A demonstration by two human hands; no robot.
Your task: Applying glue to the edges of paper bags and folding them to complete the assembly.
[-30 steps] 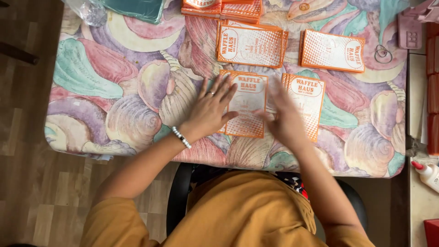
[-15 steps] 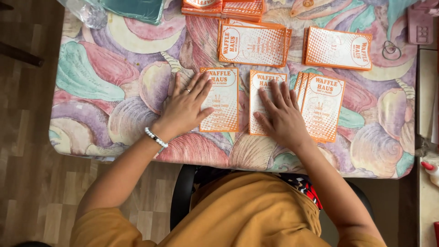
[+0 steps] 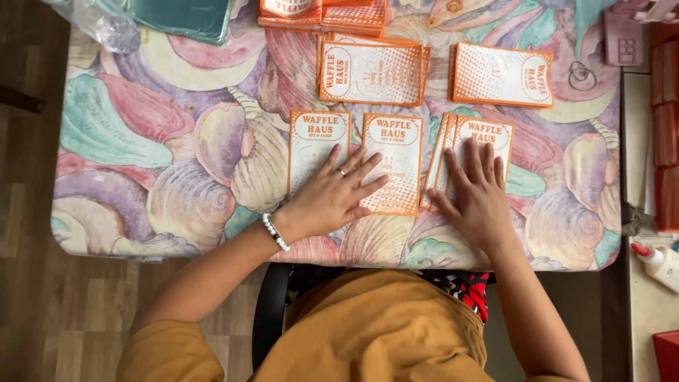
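Orange-and-white printed cards lie on a table with a shell-patterned cloth (image 3: 177,148). My left hand (image 3: 332,198), with a ring and a bead bracelet, lies flat, fingers spread, across two single cards: the left card (image 3: 315,145) and the middle card (image 3: 396,152). My right hand (image 3: 477,198) rests flat on a small fanned stack of cards (image 3: 484,134) to the right. Neither hand grips anything.
Two more card stacks (image 3: 371,71) (image 3: 502,74) lie sideways further back, with other orange stacks (image 3: 322,13) at the far edge. A teal object (image 3: 184,15) and clear plastic (image 3: 106,25) sit at the back left. A glue bottle (image 3: 658,262) stands at the right.
My left hand has slid right onto both single cards. My right hand has shifted right from the middle card onto the fanned stack. The camera view has moved slightly.
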